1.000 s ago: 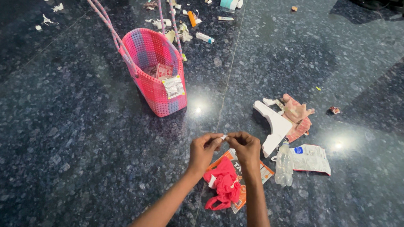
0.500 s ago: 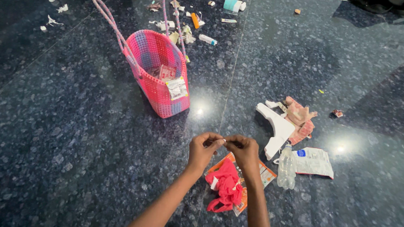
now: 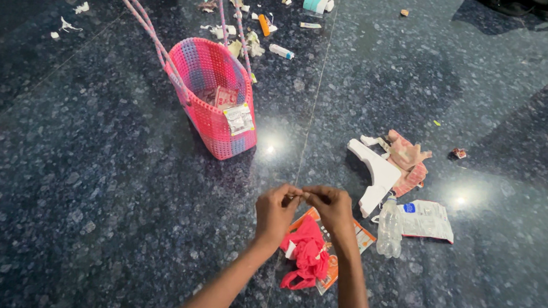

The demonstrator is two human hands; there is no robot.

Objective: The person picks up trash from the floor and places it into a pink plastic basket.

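Note:
My left hand point(image 3: 275, 211) and my right hand point(image 3: 332, 210) meet fingertip to fingertip above the dark polished floor, pinching one tiny pale scrap point(image 3: 301, 193) between them; it is almost hidden by the fingers. Just below the hands lie a crumpled red cloth point(image 3: 305, 253) and an orange flat packet point(image 3: 349, 236) under it. A pink woven basket point(image 3: 216, 96) with two long handles stands to the upper left of the hands, with packets inside it.
Right of the hands lie a clear plastic bottle point(image 3: 388, 227), a white pouch point(image 3: 425, 219), a white plastic piece point(image 3: 378, 175) and a crumpled pinkish wrapper point(image 3: 408, 156). Small litter and tubes point(image 3: 262, 24) are scattered behind the basket, paper scraps point(image 3: 69, 7) at the far left.
The small white scrap, visible between my fingertips a second ago, is now nearly hidden in the pinch. My hands have stayed in about the same spot.

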